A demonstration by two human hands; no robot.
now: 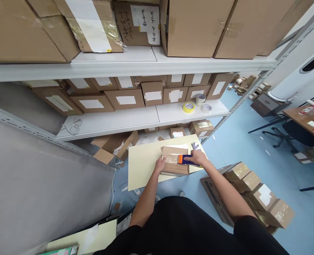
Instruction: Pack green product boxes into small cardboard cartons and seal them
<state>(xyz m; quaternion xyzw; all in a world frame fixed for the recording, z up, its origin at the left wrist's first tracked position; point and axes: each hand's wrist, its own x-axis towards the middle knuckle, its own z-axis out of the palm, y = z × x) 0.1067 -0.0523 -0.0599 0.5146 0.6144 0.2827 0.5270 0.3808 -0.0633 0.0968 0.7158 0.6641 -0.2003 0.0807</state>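
A small cardboard box (176,169) lies on the pale yellow board (143,166) in front of me, with shiny clear tape (170,158) across its top. My left hand (160,164) grips the box's left edge. In my right hand (198,157) is a flat hand tool with a dark-blue handle and orange head (182,159), held over the box top at the tape's right end. Its exact kind I cannot make out. Just beyond that hand, a small grey and white item (195,146) rests on the board.
Metal shelving (135,67) full of labelled boxes stands ahead, with tape rolls (189,107) on its middle shelf. An open carton (114,145) sits left of the board. On the right, a large carton (215,198) holds several taped boxes. A wall (40,170) bounds the left.
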